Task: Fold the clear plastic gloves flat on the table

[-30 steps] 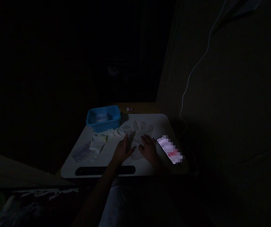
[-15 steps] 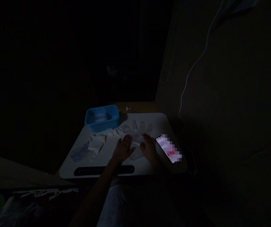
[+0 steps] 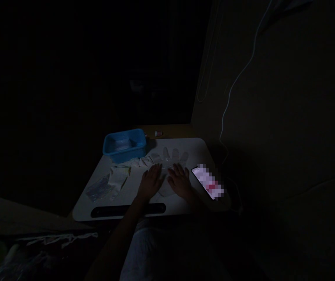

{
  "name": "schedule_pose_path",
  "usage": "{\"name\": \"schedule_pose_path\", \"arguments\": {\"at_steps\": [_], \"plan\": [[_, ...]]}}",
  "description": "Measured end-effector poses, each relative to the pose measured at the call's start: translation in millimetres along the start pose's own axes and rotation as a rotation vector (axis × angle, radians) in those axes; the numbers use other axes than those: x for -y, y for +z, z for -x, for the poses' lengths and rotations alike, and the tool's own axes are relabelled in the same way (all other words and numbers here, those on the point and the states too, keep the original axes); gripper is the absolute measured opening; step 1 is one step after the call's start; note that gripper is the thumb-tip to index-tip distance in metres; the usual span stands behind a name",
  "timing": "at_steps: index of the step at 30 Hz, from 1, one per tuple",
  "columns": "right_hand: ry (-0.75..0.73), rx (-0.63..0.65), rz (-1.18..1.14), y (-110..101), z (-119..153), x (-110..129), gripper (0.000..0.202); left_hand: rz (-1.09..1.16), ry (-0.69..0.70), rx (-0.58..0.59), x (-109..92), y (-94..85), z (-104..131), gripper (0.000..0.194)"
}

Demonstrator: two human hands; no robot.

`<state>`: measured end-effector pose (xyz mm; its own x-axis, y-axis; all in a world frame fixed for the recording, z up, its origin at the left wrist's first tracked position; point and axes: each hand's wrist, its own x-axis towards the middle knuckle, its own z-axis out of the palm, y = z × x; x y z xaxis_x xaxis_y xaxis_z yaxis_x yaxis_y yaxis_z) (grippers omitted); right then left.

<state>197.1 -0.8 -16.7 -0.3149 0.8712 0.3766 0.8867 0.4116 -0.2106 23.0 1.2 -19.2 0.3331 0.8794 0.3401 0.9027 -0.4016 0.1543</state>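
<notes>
A clear plastic disposable glove (image 3: 171,160) lies spread on the white lap table (image 3: 138,195), its fingers pointing away from me. My left hand (image 3: 151,181) rests flat at the glove's left side, fingers stretched out. Lying on the glove's right part, my right hand (image 3: 180,181) is also open, with its fingers slightly spread. The two hands partly cover the glove's palm. Right of my right hand is a lit phone (image 3: 206,181), its screen blurred out.
At the table's back left stands a blue plastic basket (image 3: 126,154) with clear plastic inside. Crumpled wrappers (image 3: 119,177) and a clear plastic packet (image 3: 98,189) lie on the left. A small cup-like item (image 3: 158,133) sits behind the table. A white cable (image 3: 228,95) hangs at right.
My right hand has shifted slightly left and flattened, its fingers now stretched over the glove. My left hand has moved slightly. The camera view has shifted a little.
</notes>
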Motion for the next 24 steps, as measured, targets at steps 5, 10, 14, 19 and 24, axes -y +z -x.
{"name": "schedule_pose_path", "arguments": {"at_steps": [5, 10, 14, 19, 24], "plan": [[0.02, 0.035, 0.025, 1, -1, 1, 0.038, -0.01, -0.076, -0.059, 1, -1.1, 0, 0.046], [0.03, 0.025, 0.034, 3, -1, 0, 0.039, -0.106, -0.05, -0.001, -1, -0.1, -1, 0.042], [0.03, 0.007, 0.021, 4, -1, 0, 0.038, -0.128, -0.058, 0.021, -2, -0.4, -1, 0.043], [0.075, -0.123, -0.115, 6, -3, -6, 0.037, -0.114, -0.056, 0.048, -1, 0.8, -1, 0.044], [0.185, -0.35, -0.327, 10, -1, -21, 0.037, -0.096, -0.047, 0.069, 5, 4.2, -2, 0.045]]}}
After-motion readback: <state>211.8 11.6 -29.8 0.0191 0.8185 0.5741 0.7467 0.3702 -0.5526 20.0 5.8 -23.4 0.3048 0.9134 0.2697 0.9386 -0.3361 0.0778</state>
